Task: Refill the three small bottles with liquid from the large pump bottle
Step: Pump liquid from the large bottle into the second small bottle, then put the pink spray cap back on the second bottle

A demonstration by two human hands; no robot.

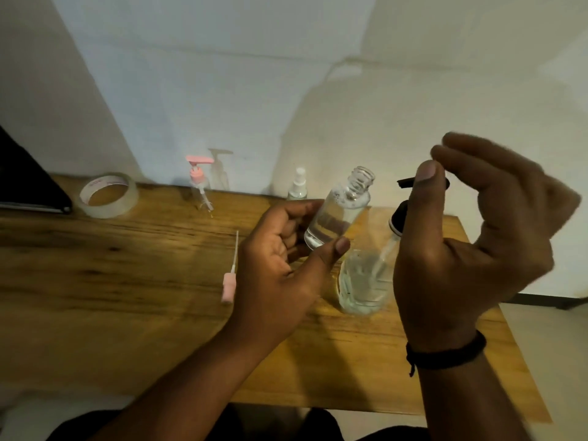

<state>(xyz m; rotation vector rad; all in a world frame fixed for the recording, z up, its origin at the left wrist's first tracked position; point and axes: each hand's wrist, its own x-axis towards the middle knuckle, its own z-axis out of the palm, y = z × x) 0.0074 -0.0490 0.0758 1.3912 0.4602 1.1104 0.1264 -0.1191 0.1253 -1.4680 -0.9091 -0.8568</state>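
Both forearms are bare, with no sleeves showing up to the frame's lower edge. The left hand [280, 265] wears no ring or band. On the right hand [471, 249], below the fingers at the wrist, sits a thin black cord bracelet [445, 353] with a short knotted tail hanging off its inner side. The right fingertips are blurred, so any nail detail is unclear.

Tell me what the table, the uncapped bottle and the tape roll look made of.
Table: wood, likely varnished; grain streaks and a slight sheen.
Uncapped bottle: clear, glossy; glass or hard plastic, cannot tell. The left hand holds it.
Tape roll: translucent plastic film on what looks like a card core.
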